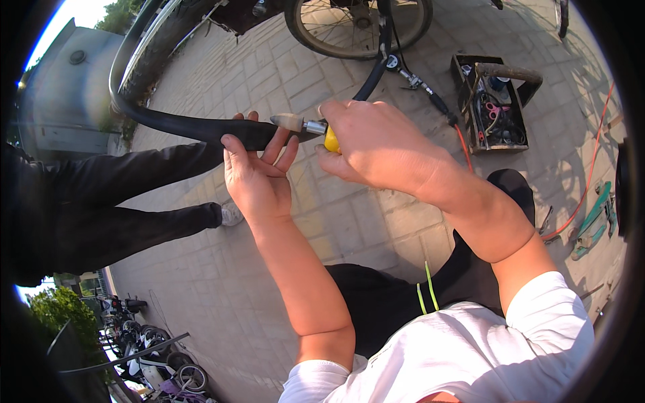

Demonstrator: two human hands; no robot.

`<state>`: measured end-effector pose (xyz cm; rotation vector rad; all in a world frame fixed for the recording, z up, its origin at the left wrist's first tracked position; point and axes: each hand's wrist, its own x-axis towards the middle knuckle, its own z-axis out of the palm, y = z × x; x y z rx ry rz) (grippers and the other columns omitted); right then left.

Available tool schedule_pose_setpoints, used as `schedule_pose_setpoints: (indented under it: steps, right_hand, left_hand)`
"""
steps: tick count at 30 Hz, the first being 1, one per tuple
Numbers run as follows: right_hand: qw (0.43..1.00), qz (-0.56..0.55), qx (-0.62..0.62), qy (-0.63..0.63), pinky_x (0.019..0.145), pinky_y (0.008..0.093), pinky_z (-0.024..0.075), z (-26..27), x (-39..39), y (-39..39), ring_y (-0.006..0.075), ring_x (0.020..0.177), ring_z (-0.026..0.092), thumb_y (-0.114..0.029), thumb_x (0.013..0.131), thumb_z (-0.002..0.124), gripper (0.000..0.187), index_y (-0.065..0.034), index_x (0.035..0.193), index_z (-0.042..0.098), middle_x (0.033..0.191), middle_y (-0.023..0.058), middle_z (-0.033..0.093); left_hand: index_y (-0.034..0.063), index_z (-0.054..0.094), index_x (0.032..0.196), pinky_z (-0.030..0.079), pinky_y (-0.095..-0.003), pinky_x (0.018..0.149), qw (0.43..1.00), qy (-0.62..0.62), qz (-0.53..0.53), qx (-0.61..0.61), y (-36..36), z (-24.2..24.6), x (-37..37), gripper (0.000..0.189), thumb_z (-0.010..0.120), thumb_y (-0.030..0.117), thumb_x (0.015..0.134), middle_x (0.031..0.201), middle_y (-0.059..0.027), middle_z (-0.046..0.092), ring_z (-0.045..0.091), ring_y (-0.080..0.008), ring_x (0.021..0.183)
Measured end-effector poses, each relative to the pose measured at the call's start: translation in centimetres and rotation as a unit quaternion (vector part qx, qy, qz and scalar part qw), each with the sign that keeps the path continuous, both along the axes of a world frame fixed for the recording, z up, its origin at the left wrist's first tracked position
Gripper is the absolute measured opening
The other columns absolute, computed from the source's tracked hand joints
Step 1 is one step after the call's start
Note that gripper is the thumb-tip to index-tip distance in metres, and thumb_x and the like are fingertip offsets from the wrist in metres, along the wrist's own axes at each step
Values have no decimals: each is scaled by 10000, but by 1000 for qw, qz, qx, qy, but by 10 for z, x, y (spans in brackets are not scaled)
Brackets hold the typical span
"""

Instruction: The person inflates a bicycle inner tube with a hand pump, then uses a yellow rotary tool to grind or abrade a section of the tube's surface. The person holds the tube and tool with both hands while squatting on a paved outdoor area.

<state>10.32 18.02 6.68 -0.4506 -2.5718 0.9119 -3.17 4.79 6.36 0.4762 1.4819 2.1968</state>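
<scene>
A flattened black rubber inner tube [186, 126] stretches across in front of me. My left hand [264, 176] holds it from below, thumb on the near edge and fingers behind and over it. In my right hand [388, 143] is a yellow-handled tool [331, 140] with a metal collar and a pale, dark-tipped conical head [288, 122]. That head lies over the tube close to my left fingertips; whether it touches the rubber I cannot tell. Beyond my right hand the black tube [372, 80] runs up towards a spoked wheel [360, 20]. My right fingers hide most of the handle.
An inflator with a gauge [393, 62] lies on the paving, joined to an orange hose [587, 196]. Right of it stands a wooden toolbox [469, 128] with pink scissors [494, 111]. A green metal tool [592, 221] lies farther right. A person's dark-trousered legs [141, 176] stand left.
</scene>
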Motion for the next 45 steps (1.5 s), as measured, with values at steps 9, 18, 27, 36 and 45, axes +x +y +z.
schedule_pose_setpoints:
  steps: [9, 18, 27, 36, 45]
  right_hand:
    - [1000, 0, -13, 19, 675, 486, 531, 2, -3, -5, 409, 792, 656, -232, 806, 675, 317, 23, 947, 550, 823, 204, 656]
    - [999, 0, -7, 41, 673, 471, 536, -1, -12, -9, 392, 797, 660, -232, 806, 681, 337, 27, 990, 568, 864, 185, 664]
    - [999, 13, 10, 49, 675, 460, 539, -1, -15, -10, 378, 798, 665, -226, 803, 682, 322, 31, 964, 572, 842, 182, 665]
    - [999, 13, -8, 37, 692, 468, 537, 2, -14, -8, 388, 801, 663, -216, 799, 680, 302, 27, 946, 577, 846, 180, 663]
    - [998, 28, 13, 58, 640, 452, 573, -1, -14, -16, 375, 732, 700, -187, 831, 613, 241, 42, 907, 616, 800, 193, 688]
  left_hand:
    - [-16, 475, 1342, 422, -388, 1090, 988, -47, -61, 137, 8, -9, 0, 506, 430, 401, 1059, 1402, -128, 509, 495, -284, 1320]
    - [-18, 472, 1368, 409, -400, 1092, 984, -44, -95, 143, 6, -7, 4, 547, 396, 430, 1064, 1441, -118, 502, 457, -276, 1365]
    - [-37, 475, 1355, 389, -389, 1111, 991, -15, -74, 109, 6, -6, 7, 571, 425, 443, 1050, 1416, -138, 516, 479, -279, 1341]
    - [-50, 483, 1332, 364, -391, 1140, 993, -4, -61, 98, 7, -5, 9, 581, 445, 452, 1041, 1386, -154, 528, 478, -297, 1338]
    - [-41, 515, 1304, 365, -397, 1135, 994, -4, -58, 91, 5, -5, 7, 568, 453, 458, 1038, 1371, -152, 538, 485, -302, 1334]
